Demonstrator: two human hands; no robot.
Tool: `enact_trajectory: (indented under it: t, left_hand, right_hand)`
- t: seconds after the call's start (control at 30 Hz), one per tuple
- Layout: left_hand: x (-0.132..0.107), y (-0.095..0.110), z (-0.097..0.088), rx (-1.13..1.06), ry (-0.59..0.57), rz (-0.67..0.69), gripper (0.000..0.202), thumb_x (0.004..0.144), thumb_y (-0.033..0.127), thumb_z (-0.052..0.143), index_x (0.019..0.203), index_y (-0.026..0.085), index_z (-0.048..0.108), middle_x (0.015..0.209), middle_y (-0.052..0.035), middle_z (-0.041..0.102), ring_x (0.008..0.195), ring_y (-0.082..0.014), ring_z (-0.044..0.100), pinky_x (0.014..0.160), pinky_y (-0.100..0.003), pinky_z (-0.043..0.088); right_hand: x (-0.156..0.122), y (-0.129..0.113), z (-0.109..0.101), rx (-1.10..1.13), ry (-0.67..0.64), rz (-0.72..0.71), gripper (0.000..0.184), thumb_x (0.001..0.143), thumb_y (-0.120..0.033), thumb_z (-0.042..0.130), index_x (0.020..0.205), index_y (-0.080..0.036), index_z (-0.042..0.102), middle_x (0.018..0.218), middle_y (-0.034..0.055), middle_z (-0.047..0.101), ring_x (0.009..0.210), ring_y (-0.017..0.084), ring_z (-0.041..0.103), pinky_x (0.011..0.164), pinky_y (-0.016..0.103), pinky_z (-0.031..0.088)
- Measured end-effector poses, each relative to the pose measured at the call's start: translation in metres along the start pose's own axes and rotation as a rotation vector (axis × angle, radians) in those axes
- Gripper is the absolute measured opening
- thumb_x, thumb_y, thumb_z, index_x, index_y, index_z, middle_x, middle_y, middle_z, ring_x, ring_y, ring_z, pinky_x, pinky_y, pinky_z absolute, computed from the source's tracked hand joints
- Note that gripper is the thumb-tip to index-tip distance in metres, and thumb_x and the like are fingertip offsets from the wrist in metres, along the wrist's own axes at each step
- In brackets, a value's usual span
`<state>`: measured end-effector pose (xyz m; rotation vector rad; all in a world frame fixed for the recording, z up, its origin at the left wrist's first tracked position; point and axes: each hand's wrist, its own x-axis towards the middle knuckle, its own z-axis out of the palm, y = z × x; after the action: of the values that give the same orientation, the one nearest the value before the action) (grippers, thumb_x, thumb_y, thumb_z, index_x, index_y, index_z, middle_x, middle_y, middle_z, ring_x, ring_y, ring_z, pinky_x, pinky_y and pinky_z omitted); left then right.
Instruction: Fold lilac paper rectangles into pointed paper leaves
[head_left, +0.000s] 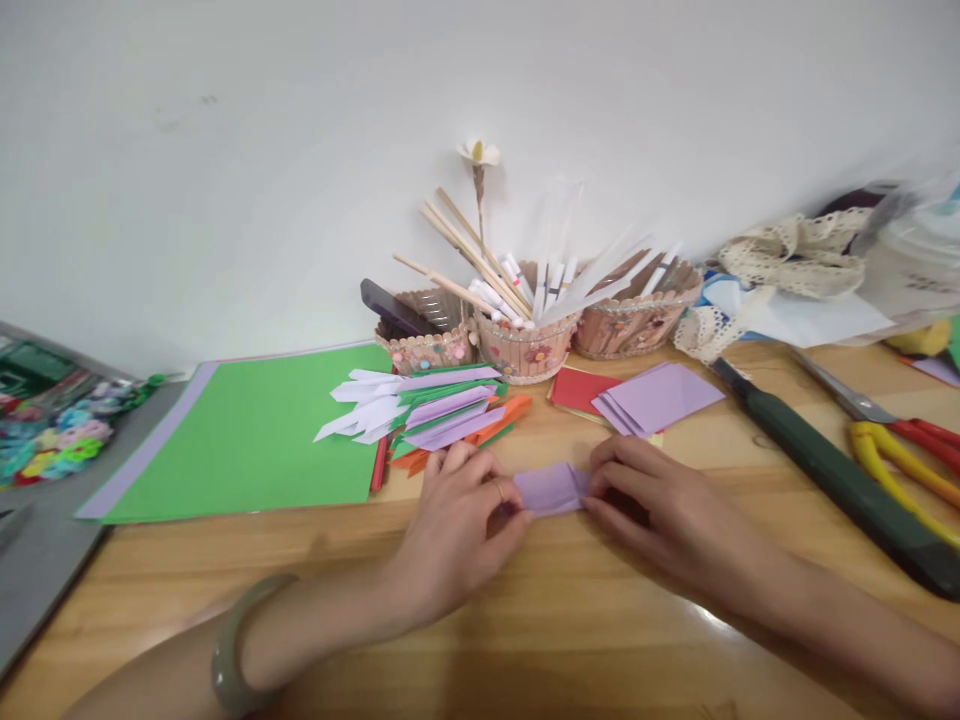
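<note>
A small strip of purple paper (pixel 551 490) with a crease near its right end lies between my hands, low over the wooden table. My left hand (pixel 469 510) pinches its left end; my right hand (pixel 660 505) pinches the right end, and the fingers cover both ends. Just beyond my left hand is a heap of folded paper pieces (pixel 450 405) in white, purple, green and orange. Behind my right hand lie flat purple paper rectangles (pixel 660 398), beside red paper rectangles (pixel 583 388).
Green paper sheets (pixel 262 430) lie at the left. Along the wall stand decorated baskets (pixel 529 355) holding sticks and pens. At the right are a dark green long-handled tool (pixel 840 480), scissors (pixel 874 410) and lace ribbon (pixel 795 255). Colourful small items (pixel 60 430) sit at the far left.
</note>
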<state>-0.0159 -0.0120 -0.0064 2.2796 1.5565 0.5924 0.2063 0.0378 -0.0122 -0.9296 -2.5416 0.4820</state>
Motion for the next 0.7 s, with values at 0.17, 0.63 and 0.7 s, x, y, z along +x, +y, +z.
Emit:
enact_trajectory:
  t: [0.17,0.63,0.7]
  left_hand:
    - [0.0023,0.0005,0.0024,-0.025,-0.004,-0.046,0.008,0.081,0.018,0.065,0.074,0.019,0.062,0.082,-0.0004,0.060,0.089,-0.0219,0.047,0.077,-0.038,0.036]
    - [0.0045,0.0021,0.0058,-0.022,0.008,-0.093,0.013,0.075,0.016,0.069,0.066,0.020,0.061,0.081,0.0006,0.061,0.086,-0.0212,0.048,0.075,-0.038,0.039]
    - [0.0044,0.0016,0.0064,-0.036,0.014,-0.096,0.013,0.074,0.015,0.070,0.066,0.020,0.061,0.081,0.0006,0.061,0.086,-0.0216,0.048,0.075,-0.039,0.038]
  right_hand:
    - [0.0013,0.0015,0.0038,0.015,-0.001,0.035,0.017,0.091,-0.020,0.044,0.081,-0.017,0.058,0.085,0.0081,0.056,0.076,0.019,0.054,0.067,0.034,0.047]
    - [0.0030,-0.0009,0.0043,0.000,-0.019,0.092,0.018,0.089,-0.020,0.044,0.077,-0.018,0.057,0.082,0.0076,0.055,0.077,0.020,0.054,0.068,0.035,0.047]
    - [0.0031,-0.0011,0.0040,-0.003,-0.026,0.099,0.018,0.090,-0.020,0.044,0.077,-0.018,0.057,0.083,0.0076,0.055,0.077,0.020,0.054,0.068,0.035,0.047]
